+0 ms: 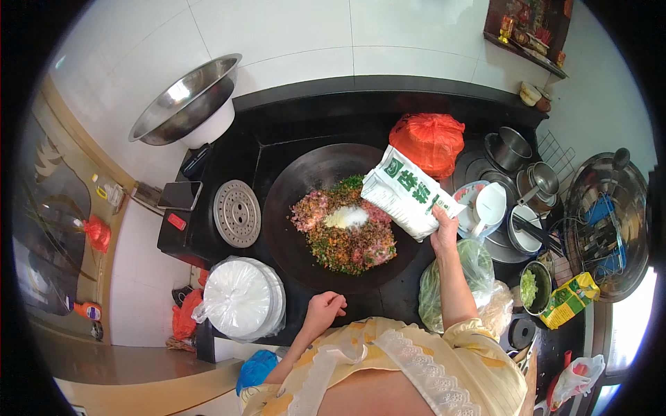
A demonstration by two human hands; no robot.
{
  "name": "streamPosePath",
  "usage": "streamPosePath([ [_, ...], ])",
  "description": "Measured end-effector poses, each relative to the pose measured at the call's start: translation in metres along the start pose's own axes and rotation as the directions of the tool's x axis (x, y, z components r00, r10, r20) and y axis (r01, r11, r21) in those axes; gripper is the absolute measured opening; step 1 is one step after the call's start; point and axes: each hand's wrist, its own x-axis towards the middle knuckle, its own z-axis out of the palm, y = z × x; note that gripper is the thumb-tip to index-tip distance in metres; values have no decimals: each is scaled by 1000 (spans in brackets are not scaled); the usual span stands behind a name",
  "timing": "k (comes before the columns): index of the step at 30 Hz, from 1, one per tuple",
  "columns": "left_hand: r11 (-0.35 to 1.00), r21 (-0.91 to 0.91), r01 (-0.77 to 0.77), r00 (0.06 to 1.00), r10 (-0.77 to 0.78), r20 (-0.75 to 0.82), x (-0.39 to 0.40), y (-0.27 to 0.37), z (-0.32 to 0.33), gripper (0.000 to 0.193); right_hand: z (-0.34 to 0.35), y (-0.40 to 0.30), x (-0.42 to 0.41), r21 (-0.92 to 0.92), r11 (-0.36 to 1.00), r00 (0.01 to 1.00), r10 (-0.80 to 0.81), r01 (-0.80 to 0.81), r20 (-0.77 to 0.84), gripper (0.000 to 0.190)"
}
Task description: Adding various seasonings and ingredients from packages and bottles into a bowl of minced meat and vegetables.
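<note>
My right hand grips the lower corner of a white plastic packet with green print. The packet is tilted over the right side of a large dark wok, its upper end toward the middle. In the wok lies a mixture of minced meat and chopped vegetables, with orange and green bits. A small heap of white and pale yellow seasoning sits on top of it. My left hand is curled closed just below the wok's near rim, with nothing visible in it.
Left of the wok are a perforated metal steamer plate and bagged white containers. A red plastic bag stands behind the packet. To the right are bowls, bagged green vegetables and a pot of chopped greens.
</note>
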Motion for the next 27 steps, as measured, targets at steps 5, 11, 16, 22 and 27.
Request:
streamPosePath([
  [5,1000,23,-19,1000,19,10,-1,2,2,21,0,0,1,-60,998,1000,12,-10,28,35],
  [11,999,36,-20,1000,20,-4,-2,1,0,21,12,-2,2,-115,993,999,-6,11,50,35],
  [16,1000,9,0,1000,0,-11,-2,0,-1,22,12,1,3,-165,986,998,-22,32,66,34],
  [22,1000,25,-15,1000,15,-3,-2,2,-2,22,11,6,4,-209,975,995,-61,77,80,33],
  [27,1000,3,-9,1000,9,-6,-1,2,-1,22,11,7,6,-256,962,993,-76,98,93,32],
])
